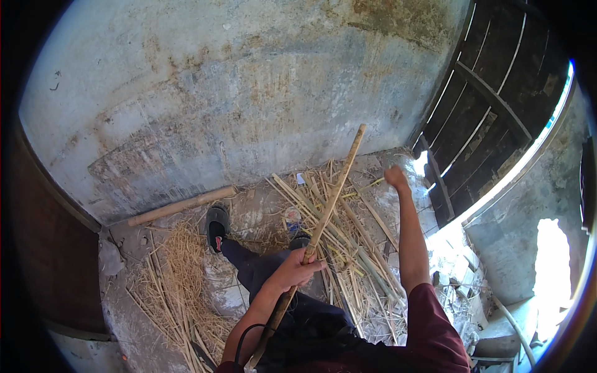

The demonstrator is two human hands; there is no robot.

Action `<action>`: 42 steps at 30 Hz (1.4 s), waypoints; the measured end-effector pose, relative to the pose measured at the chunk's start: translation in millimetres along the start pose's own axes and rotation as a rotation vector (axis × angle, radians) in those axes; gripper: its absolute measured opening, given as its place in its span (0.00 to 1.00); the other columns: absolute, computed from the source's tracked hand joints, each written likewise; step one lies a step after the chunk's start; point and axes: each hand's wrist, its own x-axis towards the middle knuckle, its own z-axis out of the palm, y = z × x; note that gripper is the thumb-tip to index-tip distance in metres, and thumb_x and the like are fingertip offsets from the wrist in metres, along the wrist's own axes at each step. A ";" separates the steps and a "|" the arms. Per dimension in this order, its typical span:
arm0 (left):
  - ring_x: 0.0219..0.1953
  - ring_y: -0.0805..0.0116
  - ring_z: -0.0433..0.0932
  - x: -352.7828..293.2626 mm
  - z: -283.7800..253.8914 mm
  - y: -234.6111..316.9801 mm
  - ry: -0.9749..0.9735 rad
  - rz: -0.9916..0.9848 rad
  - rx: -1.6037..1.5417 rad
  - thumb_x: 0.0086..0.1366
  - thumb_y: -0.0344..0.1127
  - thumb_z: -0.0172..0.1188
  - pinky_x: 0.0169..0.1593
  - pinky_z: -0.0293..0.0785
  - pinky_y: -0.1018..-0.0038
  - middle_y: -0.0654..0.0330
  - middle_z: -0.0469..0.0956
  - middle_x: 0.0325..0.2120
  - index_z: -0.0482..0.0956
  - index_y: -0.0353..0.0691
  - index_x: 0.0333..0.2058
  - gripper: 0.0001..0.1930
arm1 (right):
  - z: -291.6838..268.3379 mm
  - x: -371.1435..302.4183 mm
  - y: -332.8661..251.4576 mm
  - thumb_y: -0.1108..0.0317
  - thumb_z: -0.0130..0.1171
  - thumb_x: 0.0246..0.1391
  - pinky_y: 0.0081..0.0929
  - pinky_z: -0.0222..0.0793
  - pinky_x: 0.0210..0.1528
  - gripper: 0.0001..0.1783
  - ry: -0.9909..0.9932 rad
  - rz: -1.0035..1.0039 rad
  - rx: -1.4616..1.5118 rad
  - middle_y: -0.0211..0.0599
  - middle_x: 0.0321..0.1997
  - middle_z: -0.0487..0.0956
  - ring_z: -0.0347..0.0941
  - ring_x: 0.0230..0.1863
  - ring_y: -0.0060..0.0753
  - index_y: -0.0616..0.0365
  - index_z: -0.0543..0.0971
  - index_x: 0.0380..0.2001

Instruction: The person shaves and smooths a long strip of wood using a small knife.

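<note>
My left hand (297,271) is wrapped round a long pale bamboo stick (331,202). The stick slants from beside my left forearm up and away to the right, its far end raised in front of the wall. My right arm reaches forward past it, and my right hand (396,177) is closed in a fist, apart from the stick. A thin yellowish strip (372,184) shows just left of that fist; whether the fingers hold it or anything else is hidden. Below the stick, a loose heap of split bamboo strips (367,264) covers the floor.
Fine shavings (186,267) lie in a pile on the left. A thick bamboo pole (180,206) rests along the foot of the stained wall (249,93). A dark plank door (491,93) stands at the right, near rubble (463,276). My shoe (217,225) is between the piles.
</note>
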 end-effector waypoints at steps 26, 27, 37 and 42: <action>0.13 0.86 0.51 0.9 8.5 -0.8 -0.009 -0.079 -0.027 0.81 0.50 0.52 0.15 0.47 0.80 0.75 0.55 0.16 0.60 0.49 0.28 0.21 | 188.0 -487.0 45.8 0.55 0.55 0.56 0.56 0.76 0.54 0.22 -0.852 0.114 0.276 0.62 0.46 0.85 0.82 0.52 0.61 0.62 0.87 0.41; 0.12 0.86 0.51 0.2 8.7 -0.5 -0.005 -0.081 -0.020 0.81 0.50 0.53 0.15 0.47 0.80 0.75 0.56 0.16 0.59 0.50 0.27 0.22 | 173.2 -471.1 29.4 0.56 0.55 0.56 0.56 0.75 0.55 0.22 -0.739 0.204 0.311 0.63 0.45 0.84 0.82 0.51 0.62 0.63 0.87 0.41; 0.10 0.83 0.56 -0.8 5.2 2.5 -0.055 -0.147 -0.009 0.79 0.45 0.54 0.14 0.51 0.78 0.73 0.58 0.11 0.59 0.51 0.22 0.23 | -11.5 -327.5 -133.4 0.70 0.49 0.57 0.36 0.70 0.38 0.12 -0.122 0.164 0.991 0.43 0.25 0.79 0.78 0.30 0.39 0.63 0.82 0.31; 0.09 0.79 0.59 3.7 5.1 -0.7 -0.051 -0.077 -0.034 0.77 0.41 0.52 0.14 0.55 0.77 0.70 0.59 0.10 0.58 0.48 0.20 0.23 | -85.6 -307.2 -181.9 0.73 0.48 0.57 0.39 0.72 0.42 0.11 -0.087 0.159 1.103 0.46 0.27 0.79 0.79 0.33 0.42 0.65 0.81 0.31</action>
